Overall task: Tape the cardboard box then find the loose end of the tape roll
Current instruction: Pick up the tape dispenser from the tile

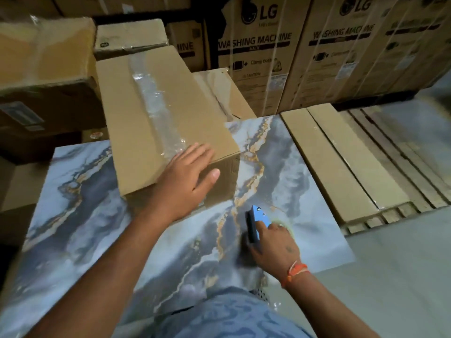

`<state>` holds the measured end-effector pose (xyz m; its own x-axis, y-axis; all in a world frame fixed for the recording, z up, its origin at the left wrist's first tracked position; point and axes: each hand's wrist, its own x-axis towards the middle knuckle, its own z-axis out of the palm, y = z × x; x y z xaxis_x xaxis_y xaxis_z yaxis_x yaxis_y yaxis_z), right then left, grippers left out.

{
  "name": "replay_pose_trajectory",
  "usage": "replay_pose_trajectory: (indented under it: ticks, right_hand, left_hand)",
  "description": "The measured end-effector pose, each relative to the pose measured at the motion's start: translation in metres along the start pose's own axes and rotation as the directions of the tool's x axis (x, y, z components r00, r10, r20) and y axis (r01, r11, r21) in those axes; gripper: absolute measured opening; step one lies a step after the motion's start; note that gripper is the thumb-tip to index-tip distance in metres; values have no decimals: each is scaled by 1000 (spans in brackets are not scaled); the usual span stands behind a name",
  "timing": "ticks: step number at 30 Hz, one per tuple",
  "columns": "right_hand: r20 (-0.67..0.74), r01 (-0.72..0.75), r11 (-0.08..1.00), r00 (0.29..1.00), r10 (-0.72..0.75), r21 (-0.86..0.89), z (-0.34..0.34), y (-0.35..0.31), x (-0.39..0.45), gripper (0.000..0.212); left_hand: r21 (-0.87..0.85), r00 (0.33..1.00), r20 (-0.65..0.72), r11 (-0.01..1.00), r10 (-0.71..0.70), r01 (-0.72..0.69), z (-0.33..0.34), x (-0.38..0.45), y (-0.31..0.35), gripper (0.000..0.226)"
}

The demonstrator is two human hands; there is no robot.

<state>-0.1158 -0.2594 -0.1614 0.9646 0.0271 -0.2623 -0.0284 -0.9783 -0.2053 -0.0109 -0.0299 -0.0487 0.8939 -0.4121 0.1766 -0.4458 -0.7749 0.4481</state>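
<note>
A brown cardboard box [151, 113] lies on a marbled blue-grey slab [85, 215], with a strip of clear tape [156, 103] running down the middle of its top. My left hand [188, 181] rests flat on the box's near right corner, fingers spread over the tape's end. My right hand [273, 242] is down on the slab to the right of the box, gripping a blue and black tape dispenser [256, 222]. A clear tape roll shows faintly behind my fingers; its loose end cannot be made out.
Taped cartons [44, 50] are stacked at the back left. Tall washing-machine cartons [305, 45] line the back wall. Flat long cardboard packs [341, 162] lie on wooden pallets to the right. A pale floor [402, 276] is at the lower right.
</note>
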Motion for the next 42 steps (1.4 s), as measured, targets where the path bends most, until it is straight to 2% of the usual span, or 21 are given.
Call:
replay_pose_trajectory:
  ticks: [2,3,5,7,10,13,16,19,22,25,31,36,42]
  right_hand:
    - [20,72,997,997,-72,-22,7,17,2,46]
    - [20,107,994,994,-106,-18,10,25,3,51]
    - [20,150,989,988,-150,4,13,36,2,60]
    - [24,173,985,985,-173,1,16,44,-2,64]
    - [-9,213,976,977,-213,-37,20,54,-3,61]
    - [9,306,952,952,-306,3,23,59,-2,54]
    - [14,363,929,931,-365,72,26,62,1,49]
    - [-5,360,915,931,-365,180,28,63,8,45]
    - [-98,357,890,934,-344,282,26,64,10,43]
    - [-176,359,866,932,-316,349,28,68,7,45]
    - [-268,469,786,882,-389,403,33,62,0,43]
    - [-329,493,777,864,-382,392,33,53,0,29]
    - [-325,472,788,874,-361,395,36,45,3,18]
  left_hand:
    - [-166,977,-213,986,-31,-5,23,-22,30,45]
    - [-236,964,-259,972,-62,-1,37,-32,44,37]
    - [-369,957,-242,928,-157,59,67,-49,70,31]
    - [-543,932,-132,811,-338,217,101,-60,84,27]
    - [-744,781,184,434,-597,507,147,-61,89,28]
    - [-748,656,362,214,-662,629,177,-58,87,29]
    - [-736,576,435,95,-692,670,190,-57,84,26]
    - [-728,533,447,53,-718,683,195,-58,78,21]
    - [-721,514,466,28,-720,692,196,-57,73,19]
    - [-737,536,489,4,-688,676,192,-51,69,17]
    - [-779,619,530,-45,-580,626,184,-33,61,25]
    - [-797,652,507,-19,-564,603,185,-27,47,37]
    - [-785,686,411,149,-600,601,192,-31,36,49]
